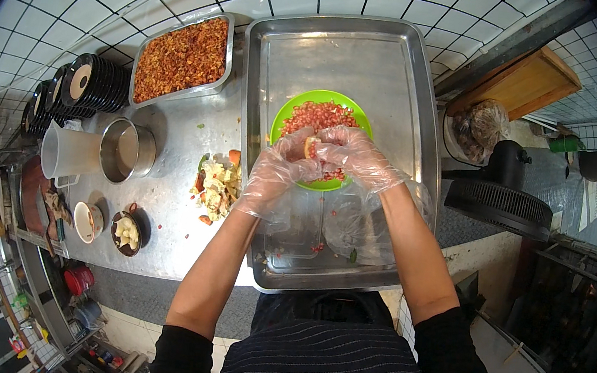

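Observation:
Both my hands wear clear plastic gloves and meet over a bright green plate (280, 117) heaped with red pomegranate seeds (326, 114). Between my fingers is a pale-edged piece of pomegranate (310, 148). My left hand (278, 173) closes on it from the left, and my right hand (356, 158) closes on it from the right. The fingers and gloves hide most of the piece. Under the plate lies a large metal tray (351, 59), with a few loose seeds and wet bits near its front edge.
Left of the tray lies a pile of peel scraps (217, 190). Behind it stands a metal pan of reddish-brown crumbly food (184, 57). Further left are black dishes (95, 83), a plastic pitcher (68, 149), a steel pot (126, 152), a paper cup (87, 222) and a small bowl (126, 233). A black fan (501, 204) is at right.

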Tool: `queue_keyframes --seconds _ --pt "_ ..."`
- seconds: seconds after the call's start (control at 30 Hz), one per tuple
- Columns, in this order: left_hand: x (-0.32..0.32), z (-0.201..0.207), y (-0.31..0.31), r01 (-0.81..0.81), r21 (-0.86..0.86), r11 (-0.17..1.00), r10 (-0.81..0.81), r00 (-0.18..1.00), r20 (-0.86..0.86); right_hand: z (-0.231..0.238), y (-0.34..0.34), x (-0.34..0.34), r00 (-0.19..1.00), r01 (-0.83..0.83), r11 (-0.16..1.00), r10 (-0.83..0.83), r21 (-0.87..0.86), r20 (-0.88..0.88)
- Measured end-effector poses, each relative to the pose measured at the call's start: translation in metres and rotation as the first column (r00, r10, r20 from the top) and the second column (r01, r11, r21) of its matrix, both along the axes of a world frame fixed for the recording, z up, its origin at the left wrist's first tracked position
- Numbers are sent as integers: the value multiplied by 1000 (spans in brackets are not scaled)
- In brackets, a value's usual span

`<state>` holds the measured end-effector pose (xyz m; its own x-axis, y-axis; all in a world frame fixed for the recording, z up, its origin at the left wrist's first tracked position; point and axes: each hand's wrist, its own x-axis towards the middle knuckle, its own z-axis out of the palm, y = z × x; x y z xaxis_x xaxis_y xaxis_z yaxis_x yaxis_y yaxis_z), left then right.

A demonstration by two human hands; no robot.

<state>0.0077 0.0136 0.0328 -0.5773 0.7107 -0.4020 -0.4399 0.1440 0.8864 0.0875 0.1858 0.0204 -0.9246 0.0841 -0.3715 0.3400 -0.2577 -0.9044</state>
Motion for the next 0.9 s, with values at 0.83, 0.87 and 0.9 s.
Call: queue_keyframes --seconds 0.83,0.87,0.9 --pt "0 7 5 -47 -34 998 46 999 -13 4 -9 -6 998 56 998 -57 22 39" --pt "1 8 5 -49 -29 998 49 999 -12 3 -7 -6 998 53 998 -54 21 27" --pt "2 8 4 -52 -24 998 51 999 -12 3 -7 -5 999 51 999 -51 20 16"
